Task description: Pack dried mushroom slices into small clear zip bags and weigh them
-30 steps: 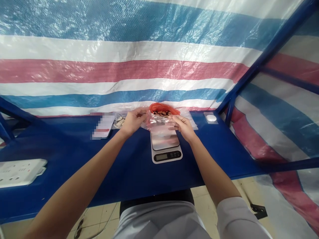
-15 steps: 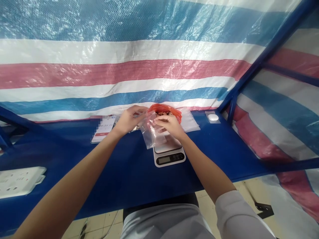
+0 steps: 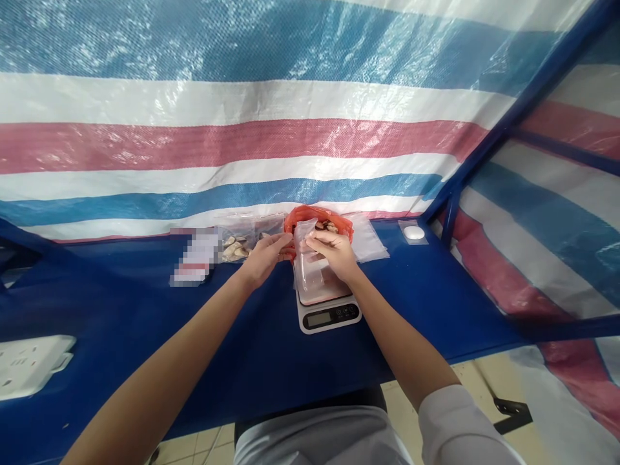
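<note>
A clear plastic bag (image 3: 308, 274) hangs upright in front of me, over the pan of a white kitchen scale (image 3: 330, 316). My right hand (image 3: 335, 253) pinches its upper part between thumb and fingers. At the bag's left edge, my left hand (image 3: 266, 259) has its thumb and fingertips closed together on the plastic; the exact contact is hard to see. Just behind both hands stands an open red plastic bag (image 3: 303, 213) with pale and dark dried slices (image 3: 327, 226) inside. The scale's display is too faint to read.
Clear bags with pale dried slices (image 3: 235, 248) lie left of the red bag, beside a blurred phone (image 3: 194, 257). Flat clear bags (image 3: 371, 239) lie to its right. Farther right is a white rounded object (image 3: 414, 232). A white power strip (image 3: 33, 365) sits at left on the blue table (image 3: 232, 349).
The clear bag has swung from a slant to nearly upright and looks narrower. My left hand has moved lower and to the right, uncovering the filled bags behind it.
</note>
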A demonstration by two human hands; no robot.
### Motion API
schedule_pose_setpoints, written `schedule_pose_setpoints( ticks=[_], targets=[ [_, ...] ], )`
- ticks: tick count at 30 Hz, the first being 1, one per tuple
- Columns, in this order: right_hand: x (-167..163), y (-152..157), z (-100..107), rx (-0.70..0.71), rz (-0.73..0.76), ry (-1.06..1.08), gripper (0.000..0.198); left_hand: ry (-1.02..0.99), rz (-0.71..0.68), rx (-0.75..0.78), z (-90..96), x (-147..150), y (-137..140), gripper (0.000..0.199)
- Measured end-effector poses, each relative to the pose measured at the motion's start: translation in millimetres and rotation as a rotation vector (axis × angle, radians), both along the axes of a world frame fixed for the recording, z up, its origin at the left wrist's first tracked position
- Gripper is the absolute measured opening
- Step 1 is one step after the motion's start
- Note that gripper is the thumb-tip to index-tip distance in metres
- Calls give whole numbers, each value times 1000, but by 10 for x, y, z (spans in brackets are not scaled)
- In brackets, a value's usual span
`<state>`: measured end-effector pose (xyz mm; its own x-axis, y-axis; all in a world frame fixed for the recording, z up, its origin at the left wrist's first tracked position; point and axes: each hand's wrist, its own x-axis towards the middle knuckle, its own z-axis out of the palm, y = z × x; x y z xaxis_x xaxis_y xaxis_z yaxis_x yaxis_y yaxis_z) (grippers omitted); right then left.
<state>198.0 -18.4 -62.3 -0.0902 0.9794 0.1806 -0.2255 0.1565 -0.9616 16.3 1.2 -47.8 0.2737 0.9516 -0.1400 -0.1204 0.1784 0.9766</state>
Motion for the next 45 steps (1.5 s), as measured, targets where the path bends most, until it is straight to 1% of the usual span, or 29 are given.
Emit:
schedule_pose_setpoints(
  ticks=[4, 6, 8, 10, 12, 15, 17, 20, 22, 26, 29, 31, 32, 35, 36, 37, 38, 40, 42, 44, 45],
  targets=[
    [19, -29, 14, 1, -1, -23, 36, -67, -39, -50, 29, 24, 15, 40],
    [37, -31, 5, 4, -9, -16, 37, -104, -13, -75, 35, 24, 24, 36],
    [67, -31, -6, -8, -12, -21, 38, -124, 45, -74, 43, 16, 29, 35],
    [111, -30, -5, -39, 0, -45, 40, -117, 86, -21, 57, -3, 34, 39],
    [160, -26, 15, -87, 15, -72, 40, -81, 91, 58, 76, -38, 47, 45],
    [210, 2, 79, -151, 16, -100, 43, 10, 74, 135, 102, -119, 96, 52],
    [220, 39, 126, -161, -10, -98, 45, 77, 34, 164, 116, -182, 143, 53],
    [210, 106, 167, -140, -22, -124, 44, 185, -75, 198, 127, -253, 204, 47],
    [200, 151, 162, -117, 13, -180, 42, 240, -114, 224, 125, -269, 223, 45],
    [191, 222, 84, -23, 67, -284, 33, 301, -117, 278, 79, -237, 217, 45],
    [193, 250, 2, 50, 74, -350, 25, 394, -107, 329, 23, -206, 196, 45],
    [197, 260, -52, 102, 51, -386, 17, 468, -63, 386, 4, -195, 170, 44],
    [199, 263, -79, 128, 23, -404, 14, 511, -16, 441, 5, -189, 151, 43],
    [207, 258, -143, 185, -84, -451, 10, 640, 180, 692, 54, -153, 78, 36],
    [209, 251, -155, 201, -117, -473, 11, 672, 219, 760, 77, -130, 53, 33],
    [210, 242, -161, 219, -144, -501, 11, 694, 226, 790, 99, -100, 32, 31],
    [209, 230, -162, 245, -168, -536, 12, 706, 203, 778, 116, -64, 17, 29],
    [200, 204, -156, 328, -223, -620, 13, 694, 120, 654, 126, 19, 10, 33],
    [182, 177, -150, 437, -286, -696, 14, 610, 52, 479, 106, 100, 31, 41],
    [164, 153, -149, 519, -322, -757, 16, 485, 27, 334, 71, 164, 67, 46],
    [157, 141, -150, 537, -318, -784, 17, 433, 28, 279, 56, 186, 85, 47]
  ],
)
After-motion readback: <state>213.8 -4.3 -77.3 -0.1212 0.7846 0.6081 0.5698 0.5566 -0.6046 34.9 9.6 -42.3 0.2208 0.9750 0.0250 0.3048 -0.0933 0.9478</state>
